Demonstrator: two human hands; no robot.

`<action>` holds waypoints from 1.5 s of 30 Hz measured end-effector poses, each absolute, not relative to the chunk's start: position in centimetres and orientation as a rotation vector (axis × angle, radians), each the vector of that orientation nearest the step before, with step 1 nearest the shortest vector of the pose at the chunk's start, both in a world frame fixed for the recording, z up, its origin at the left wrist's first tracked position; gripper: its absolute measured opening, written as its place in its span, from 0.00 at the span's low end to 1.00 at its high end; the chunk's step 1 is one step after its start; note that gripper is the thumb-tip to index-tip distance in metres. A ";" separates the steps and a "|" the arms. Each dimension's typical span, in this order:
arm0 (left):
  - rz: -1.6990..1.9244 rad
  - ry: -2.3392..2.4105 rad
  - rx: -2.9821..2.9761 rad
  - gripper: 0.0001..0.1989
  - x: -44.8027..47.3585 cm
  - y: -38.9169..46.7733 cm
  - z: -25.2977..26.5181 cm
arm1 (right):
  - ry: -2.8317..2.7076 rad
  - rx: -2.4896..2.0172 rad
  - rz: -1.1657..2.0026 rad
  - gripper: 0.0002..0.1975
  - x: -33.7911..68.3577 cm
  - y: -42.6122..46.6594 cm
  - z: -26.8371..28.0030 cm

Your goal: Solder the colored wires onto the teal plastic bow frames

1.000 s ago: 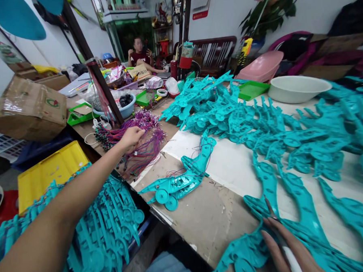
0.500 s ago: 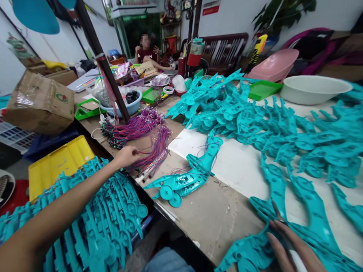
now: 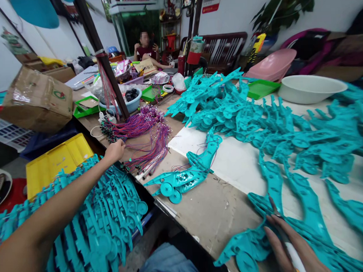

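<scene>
My left hand (image 3: 114,151) is closed in a pinch at the left edge of a pile of thin red and purple wires (image 3: 138,128). A thin wire seems to run from its fingertips toward the pile. In my right hand (image 3: 289,242) is a pen-like tool (image 3: 294,258) with a white handle and a dark pointed tip. That tip is over turquoise plastic parts (image 3: 244,242), curved and with round discs. Between my hands a turquoise piece (image 3: 183,178) lies on the table with wires strung along it.
Many turquoise parts (image 3: 222,105) are heaped across the table's far side. More stand in rows at lower left (image 3: 91,222), beside a yellow tray (image 3: 58,162). A dark post (image 3: 108,71) rises behind the wires. A person (image 3: 146,52) sits at the back.
My left hand has moved left and slightly up, away from the middle of the wires. My right hand and its tool stay almost where they were.
</scene>
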State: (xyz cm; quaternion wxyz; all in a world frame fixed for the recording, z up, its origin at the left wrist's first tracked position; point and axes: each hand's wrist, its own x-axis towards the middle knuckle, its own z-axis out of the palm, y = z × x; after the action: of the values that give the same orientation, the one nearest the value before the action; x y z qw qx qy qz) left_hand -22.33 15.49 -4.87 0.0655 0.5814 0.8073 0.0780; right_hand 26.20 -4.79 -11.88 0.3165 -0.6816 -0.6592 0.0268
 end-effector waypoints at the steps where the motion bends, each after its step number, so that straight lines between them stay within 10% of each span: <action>1: 0.226 2.379 1.748 0.11 -22.1 15.4 -5.1 | -1.743 -1.795 0.073 0.27 26.3 -4.8 -11.9; 30: 0.000 1.763 2.134 0.16 -13.5 10.5 -4.7 | -1.757 -1.805 -0.032 0.24 26.8 -4.7 -12.8; 45: 0.156 2.204 1.963 0.14 -14.7 13.2 -5.2 | -1.747 -1.760 -0.043 0.24 26.4 -4.8 -12.8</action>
State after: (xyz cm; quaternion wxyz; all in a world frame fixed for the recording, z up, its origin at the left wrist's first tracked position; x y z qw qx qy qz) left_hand -14.72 13.16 -5.15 0.0932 0.6613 0.7424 0.0527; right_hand 26.43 -4.77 -12.82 0.3248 -0.6711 -0.6662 -0.0165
